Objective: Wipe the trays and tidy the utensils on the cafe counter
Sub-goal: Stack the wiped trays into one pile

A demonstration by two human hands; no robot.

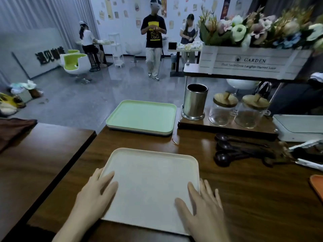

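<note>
Dark wooden counter (244,189) carries a cream tray (148,180) at 6 o'clock; the left hand (97,194) lies flat over its 9 o'clock edge, the right hand (204,206) over its 3 o'clock edge, fingers straight and spread. Stacked green trays (141,117) sit at 12 o'clock, dark spoons (227,151) at 2 o'clock

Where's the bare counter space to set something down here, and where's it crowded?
Free: the wood strip between the cream tray and the green tray stack, and the patch right of it, nearer than the wooden spoons. Crowded: the right rear, with spoons, glass jars, metal canister.
</note>
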